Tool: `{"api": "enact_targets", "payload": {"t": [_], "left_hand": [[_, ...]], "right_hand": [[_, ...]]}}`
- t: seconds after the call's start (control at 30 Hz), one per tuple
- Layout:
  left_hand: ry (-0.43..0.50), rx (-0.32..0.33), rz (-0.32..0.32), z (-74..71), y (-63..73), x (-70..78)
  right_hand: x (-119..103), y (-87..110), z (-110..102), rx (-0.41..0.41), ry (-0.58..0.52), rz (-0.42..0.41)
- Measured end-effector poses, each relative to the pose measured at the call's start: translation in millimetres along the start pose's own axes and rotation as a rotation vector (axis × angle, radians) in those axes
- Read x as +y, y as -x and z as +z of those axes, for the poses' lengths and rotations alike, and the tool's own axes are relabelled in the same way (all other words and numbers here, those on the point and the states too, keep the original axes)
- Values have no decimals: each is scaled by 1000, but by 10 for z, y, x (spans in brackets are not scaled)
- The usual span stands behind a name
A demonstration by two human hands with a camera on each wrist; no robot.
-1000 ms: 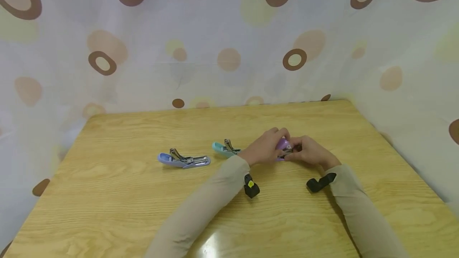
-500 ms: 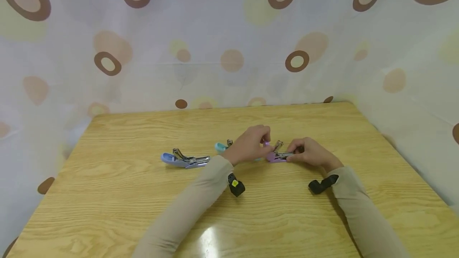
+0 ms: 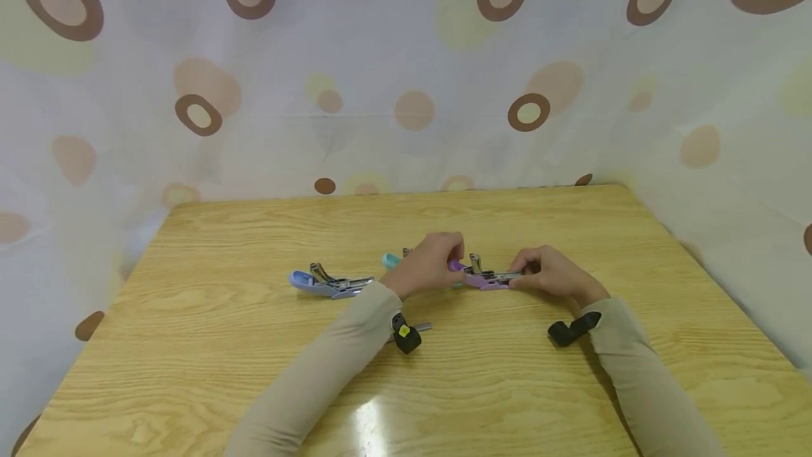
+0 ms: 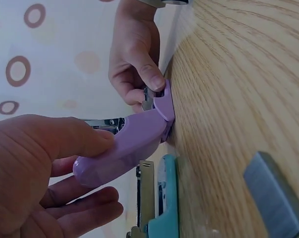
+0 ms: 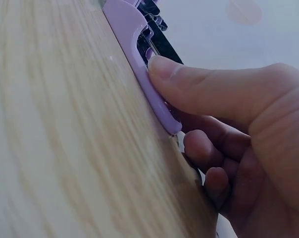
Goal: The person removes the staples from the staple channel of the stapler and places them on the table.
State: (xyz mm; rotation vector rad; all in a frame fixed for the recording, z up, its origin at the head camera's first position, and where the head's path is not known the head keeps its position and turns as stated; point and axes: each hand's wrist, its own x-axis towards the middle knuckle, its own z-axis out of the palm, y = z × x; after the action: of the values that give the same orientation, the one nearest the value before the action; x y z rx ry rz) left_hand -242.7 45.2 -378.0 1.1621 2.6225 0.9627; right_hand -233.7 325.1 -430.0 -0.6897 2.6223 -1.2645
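Note:
A purple stapler (image 3: 485, 282) lies on the table, its top cover folded back to the left and its metal magazine exposed. My left hand (image 3: 426, 268) pinches the folded-back cover (image 4: 124, 148) between thumb and fingers. At the opposite end, my right hand (image 3: 553, 278) grips the stapler's base, with the thumb (image 5: 172, 74) along its side and the fingers behind. Just left of it is an opened teal stapler (image 4: 165, 220), mostly hidden behind my left hand in the head view. Further left rests an opened blue stapler (image 3: 312, 284).
A grey strip of staples (image 4: 275, 196) lies on the wooden table (image 3: 495, 372), nearer me than the staplers and partly behind my left wrist camera (image 3: 406, 336) in the head view. A patterned cloth (image 3: 412, 76) hangs along the table's far edge.
My left hand has moved left and lower, swinging the purple stapler's cover up and over backward. My right hand stays at the base. The staple strip has come into view beside the left wrist.

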Motion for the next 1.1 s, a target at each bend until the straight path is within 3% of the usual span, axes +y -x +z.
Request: {"api": "enact_targets", "payload": {"t": [0.43,0.67,0.87,0.97,1.1], "left_hand": [[-83,-176,-17,110,-140,69],[-158,-232,56,156,-252,92],[-230,-327,96,174,-370,157],[-238,-378,73,182,-456,230],[-241,-422,-8,190,-533,297]], "right_hand": [[36,16,-15,-1,1,-8],[0,-24,15,-12,6,8],[-6,-30,37,-25,-17,4],[9,-1,16,-25,-14,-8],[27,15,-3,-24,-6,-31]]}}
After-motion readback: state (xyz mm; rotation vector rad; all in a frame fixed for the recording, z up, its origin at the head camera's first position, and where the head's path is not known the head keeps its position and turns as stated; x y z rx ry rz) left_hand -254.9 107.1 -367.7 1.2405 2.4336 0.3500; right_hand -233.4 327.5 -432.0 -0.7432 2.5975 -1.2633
